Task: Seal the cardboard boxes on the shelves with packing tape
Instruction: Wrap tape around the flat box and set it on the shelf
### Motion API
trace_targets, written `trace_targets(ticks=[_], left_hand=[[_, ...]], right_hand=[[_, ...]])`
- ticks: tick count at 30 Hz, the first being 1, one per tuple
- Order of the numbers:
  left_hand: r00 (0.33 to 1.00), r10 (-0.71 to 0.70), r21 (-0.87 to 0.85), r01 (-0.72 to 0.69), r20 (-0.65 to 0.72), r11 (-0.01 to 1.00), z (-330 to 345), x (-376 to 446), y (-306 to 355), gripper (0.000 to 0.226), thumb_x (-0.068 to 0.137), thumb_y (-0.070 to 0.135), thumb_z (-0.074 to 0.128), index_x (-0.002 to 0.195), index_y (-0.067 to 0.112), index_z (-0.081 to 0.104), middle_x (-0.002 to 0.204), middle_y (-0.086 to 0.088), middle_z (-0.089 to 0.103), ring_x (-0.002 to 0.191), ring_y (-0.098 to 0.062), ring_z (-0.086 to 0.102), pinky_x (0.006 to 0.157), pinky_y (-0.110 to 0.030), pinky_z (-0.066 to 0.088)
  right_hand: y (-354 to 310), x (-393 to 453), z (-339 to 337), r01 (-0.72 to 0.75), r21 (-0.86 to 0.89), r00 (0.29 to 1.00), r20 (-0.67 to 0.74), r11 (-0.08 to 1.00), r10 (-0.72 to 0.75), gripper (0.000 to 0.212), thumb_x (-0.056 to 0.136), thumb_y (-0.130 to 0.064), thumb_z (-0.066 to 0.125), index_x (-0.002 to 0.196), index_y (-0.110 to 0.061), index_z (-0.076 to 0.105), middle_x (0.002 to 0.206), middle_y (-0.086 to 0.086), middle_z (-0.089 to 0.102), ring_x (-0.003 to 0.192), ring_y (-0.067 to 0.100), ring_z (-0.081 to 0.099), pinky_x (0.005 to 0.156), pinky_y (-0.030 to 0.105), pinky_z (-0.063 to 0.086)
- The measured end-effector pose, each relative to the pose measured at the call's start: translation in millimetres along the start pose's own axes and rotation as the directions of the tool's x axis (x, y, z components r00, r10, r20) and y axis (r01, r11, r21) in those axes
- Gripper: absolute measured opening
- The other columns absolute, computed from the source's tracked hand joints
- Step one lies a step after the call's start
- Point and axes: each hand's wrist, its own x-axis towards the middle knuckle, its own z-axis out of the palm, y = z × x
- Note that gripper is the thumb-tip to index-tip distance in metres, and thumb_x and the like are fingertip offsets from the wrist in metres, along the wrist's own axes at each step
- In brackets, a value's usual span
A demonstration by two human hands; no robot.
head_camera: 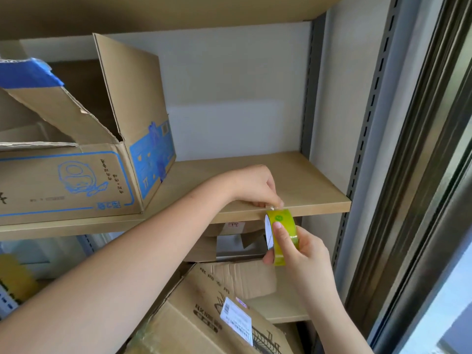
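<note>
Sealing not begun: right hand point(301, 249) grips tape roll point(282, 236), left hand point(255, 186) pinches its end; box point(76, 175) flaps open.

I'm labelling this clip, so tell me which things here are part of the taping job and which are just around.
Part of the job: tape roll, right hand, left hand, open box, lower box.

Just around: shelf, window frame.

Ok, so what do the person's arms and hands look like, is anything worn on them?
Both arms are bare as far as the picture shows: no sleeves, gloves, watch, rings or bracelets. The left hand and right hand have short, unpainted nails.
</note>
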Motion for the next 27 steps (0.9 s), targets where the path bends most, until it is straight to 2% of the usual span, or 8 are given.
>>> trace_targets(ticks=[6, 9, 12, 16, 19, 23, 25, 27], left_hand=[[0.991, 0.088, -0.084, -0.097, -0.103, 0.992, 11, 4, -11, 0.013, 0.077, 0.025, 0.085, 0.08, 0.015, 0.077, 0.069, 0.013, 0.07, 0.063, 0.002, 0.062, 0.072, -0.029, 0.055], [0.994, -0.003, -0.066, -0.004, -0.109, 0.998, 9, 7, -9, 0.029, 0.071, 0.034, 0.088, 0.09, 0.018, 0.073, 0.07, 0.011, 0.065, 0.06, -0.007, 0.06, 0.06, -0.025, 0.047], [0.988, -0.081, 0.077, 0.092, -0.132, 0.993, 2, 8, -7, 0.043, 0.065, 0.049, 0.088, 0.092, 0.021, 0.07, 0.081, 0.015, 0.055, 0.074, -0.006, 0.054, 0.06, -0.026, 0.04], [0.994, -0.015, -0.094, 0.005, -0.106, 0.996, 14, 10, -13, 0.027, 0.077, 0.042, 0.082, 0.084, 0.019, 0.071, 0.067, 0.013, 0.049, 0.062, -0.005, 0.044, 0.055, -0.025, 0.032], [0.966, -0.061, -0.117, 0.032, -0.253, 0.993, 33, 13, -15, 0.026, 0.078, 0.051, 0.078, 0.08, 0.026, 0.068, 0.079, 0.014, 0.054, 0.081, -0.01, 0.055, 0.064, -0.027, 0.042], [0.889, -0.057, 0.004, 0.066, -0.454, 0.998, 44, 9, -12, 0.032, 0.075, 0.059, 0.075, 0.08, 0.029, 0.065, 0.104, 0.009, 0.063, 0.105, -0.016, 0.059, 0.069, -0.03, 0.036], [0.869, 0.016, -0.003, -0.02, -0.494, 1.0, 44, -4, -9, 0.028, 0.077, 0.055, 0.076, 0.086, 0.031, 0.065, 0.094, 0.012, 0.054, 0.095, -0.014, 0.056, 0.066, -0.028, 0.032], [0.83, 0.064, -0.036, -0.102, -0.555, 0.994, 40, -25, -9, 0.026, 0.084, 0.049, 0.072, 0.094, 0.027, 0.066, 0.086, 0.015, 0.043, 0.08, -0.006, 0.047, 0.063, -0.027, 0.035]], right_hand=[[2, 1, 1, -0.02, 0.019, 1.0, 0.002, 1.0, 0.02, 0.041, 0.098, -0.045, 0.049, 0.079, -0.015, 0.069, 0.064, -0.004, 0.072, 0.072, 0.018, 0.065, 0.066, 0.023, 0.048], [2, 4, -1, -0.041, 0.024, 0.998, 0.049, 0.999, 0.04, 0.038, 0.097, -0.048, 0.049, 0.086, -0.017, 0.067, 0.066, -0.005, 0.073, 0.074, 0.013, 0.067, 0.07, 0.022, 0.049], [4, 5, -5, -0.036, 0.037, 0.995, 0.096, 0.999, 0.032, 0.036, 0.096, -0.048, 0.049, 0.088, -0.017, 0.067, 0.067, -0.005, 0.074, 0.074, 0.006, 0.066, 0.065, 0.008, 0.044], [7, 4, -7, -0.014, 0.041, 0.994, 0.108, 0.999, 0.009, 0.04, 0.094, -0.05, 0.049, 0.086, -0.015, 0.068, 0.068, -0.005, 0.074, 0.075, 0.009, 0.066, 0.066, 0.01, 0.045], [11, 2, -6, 0.015, 0.016, 0.996, 0.088, 1.0, -0.016, 0.047, 0.09, -0.055, 0.047, 0.08, -0.014, 0.068, 0.069, -0.005, 0.074, 0.072, 0.009, 0.065, 0.069, 0.016, 0.046], [17, -5, 1, 0.071, 0.031, 0.993, -0.101, 0.997, -0.067, 0.039, 0.092, -0.058, 0.049, 0.085, -0.023, 0.064, 0.076, -0.008, 0.071, 0.07, 0.001, 0.062, 0.063, 0.014, 0.045], [24, -12, 5, 0.081, 0.041, 0.964, -0.257, 0.996, -0.068, 0.035, 0.096, -0.056, 0.046, 0.097, -0.025, 0.06, 0.087, -0.01, 0.068, 0.082, -0.003, 0.06, 0.068, 0.009, 0.042], [35, -20, 7, 0.043, 0.041, 0.92, -0.392, 0.998, -0.023, 0.035, 0.098, -0.05, 0.04, 0.106, -0.022, 0.059, 0.098, -0.012, 0.065, 0.093, -0.001, 0.059, 0.078, 0.016, 0.042]])
